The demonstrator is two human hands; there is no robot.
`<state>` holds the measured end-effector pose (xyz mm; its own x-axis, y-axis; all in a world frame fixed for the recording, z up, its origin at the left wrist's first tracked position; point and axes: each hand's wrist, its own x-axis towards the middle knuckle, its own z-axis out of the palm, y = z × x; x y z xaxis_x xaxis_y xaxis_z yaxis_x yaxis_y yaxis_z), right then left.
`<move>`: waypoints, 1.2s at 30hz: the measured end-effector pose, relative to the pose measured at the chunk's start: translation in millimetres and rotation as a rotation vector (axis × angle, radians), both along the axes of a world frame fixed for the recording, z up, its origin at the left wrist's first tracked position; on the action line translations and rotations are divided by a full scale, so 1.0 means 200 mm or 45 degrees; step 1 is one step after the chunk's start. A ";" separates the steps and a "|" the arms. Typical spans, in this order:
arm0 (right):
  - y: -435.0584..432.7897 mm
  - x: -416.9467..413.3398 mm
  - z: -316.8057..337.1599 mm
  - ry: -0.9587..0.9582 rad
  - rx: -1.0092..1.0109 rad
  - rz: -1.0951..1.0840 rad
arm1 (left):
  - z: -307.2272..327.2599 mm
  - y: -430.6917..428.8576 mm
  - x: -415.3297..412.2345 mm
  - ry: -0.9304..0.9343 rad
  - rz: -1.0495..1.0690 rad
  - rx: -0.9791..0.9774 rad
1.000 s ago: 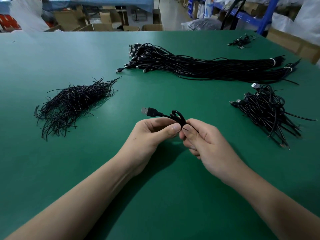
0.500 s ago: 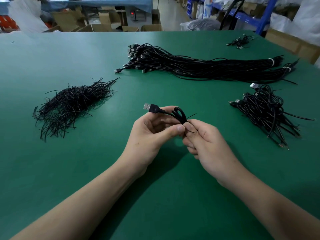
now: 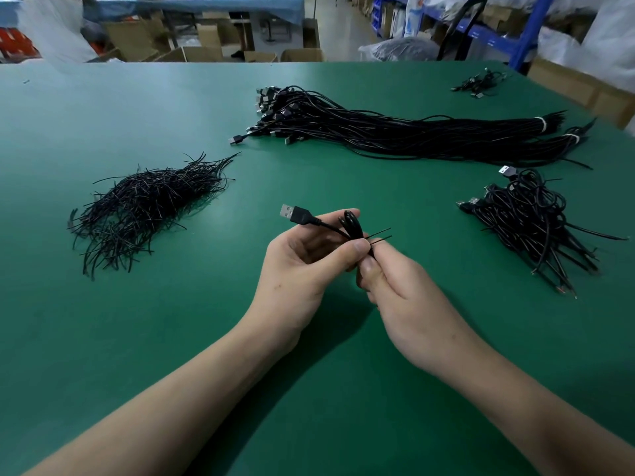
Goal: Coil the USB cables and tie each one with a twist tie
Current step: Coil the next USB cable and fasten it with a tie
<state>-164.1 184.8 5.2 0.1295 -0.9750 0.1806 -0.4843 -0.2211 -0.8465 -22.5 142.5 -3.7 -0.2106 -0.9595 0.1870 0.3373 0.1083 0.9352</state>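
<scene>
Matt green table (image 3: 137, 338), glossy black plastic-sheathed cable (image 3: 350, 226), its plug (image 3: 287, 211) tipped with shiny metal.

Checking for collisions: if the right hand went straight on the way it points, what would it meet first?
At once, the coiled USB cable and the left hand gripping it. The right hand touches them while pinching the twist tie. Depth beyond them is unclear.

Twist ties (image 3: 144, 204) lie left, coiled cables (image 3: 529, 221) right
</scene>
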 end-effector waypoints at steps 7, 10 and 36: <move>-0.01 0.03 -0.02 -0.150 0.066 0.028 | -0.01 0.00 -0.01 -0.077 0.097 -0.069; -0.02 0.02 -0.01 -0.310 0.160 0.101 | -0.01 0.00 0.00 -0.158 0.124 -0.102; -0.05 -0.13 0.06 -1.025 0.649 0.145 | 0.04 0.00 0.06 -0.181 -0.336 -0.151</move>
<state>-189.7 174.4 16.4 0.2504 -0.9501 -0.1860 0.2862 0.2562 -0.9233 -9.6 141.5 3.6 -0.4812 -0.8417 0.2450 0.2350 0.1453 0.9611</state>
